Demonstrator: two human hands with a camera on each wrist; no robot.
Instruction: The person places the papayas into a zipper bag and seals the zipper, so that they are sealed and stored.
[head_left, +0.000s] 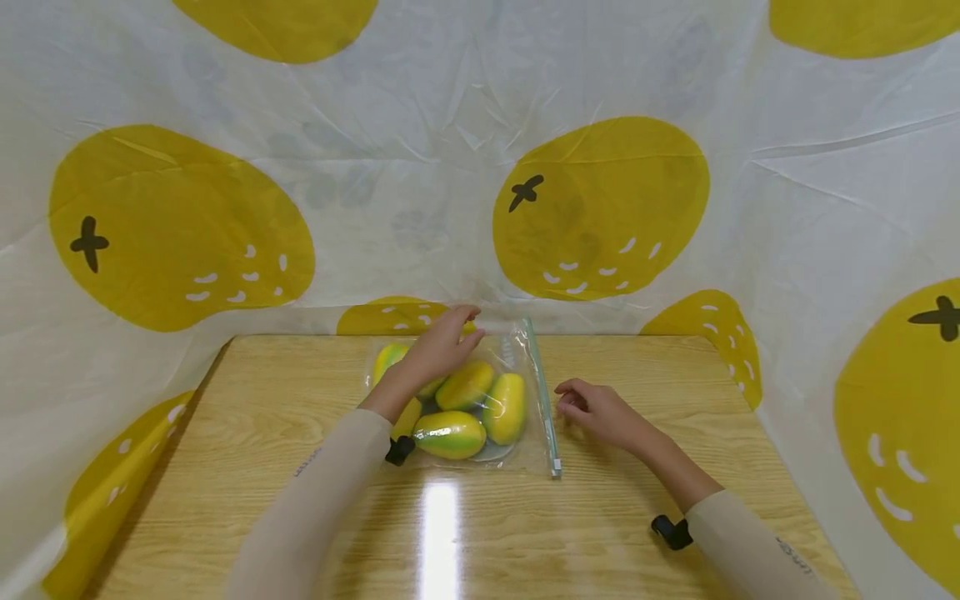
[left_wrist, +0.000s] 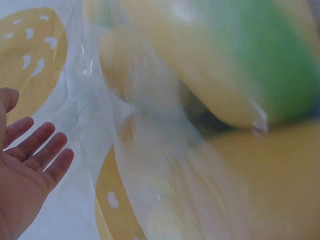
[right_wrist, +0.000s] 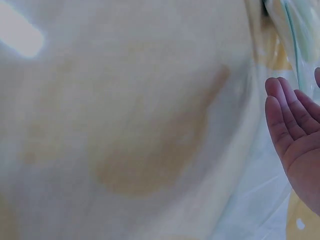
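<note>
A clear zip bag [head_left: 528, 433] lies flat on the wooden table with several yellow-green mangoes [head_left: 450, 435] inside. Its green zip strip [head_left: 542, 392] runs along the right side, and a white slider [head_left: 556, 468] sits at the near end. Above the bag's far part is my left hand [head_left: 441, 343], fingers loosely extended and holding nothing; in the left wrist view its fingers are spread. My right hand [head_left: 600, 412] hovers just right of the zip strip, its fingers loosely bent around nothing. Whether the zip is sealed cannot be told.
A white cloth [head_left: 420, 225] printed with large yellow fruits hangs behind the table and at both sides. The wooden table [head_left: 285, 400] extends left, right and in front of the bag, with a bright light reflection near its front. Black straps sit at both wrists.
</note>
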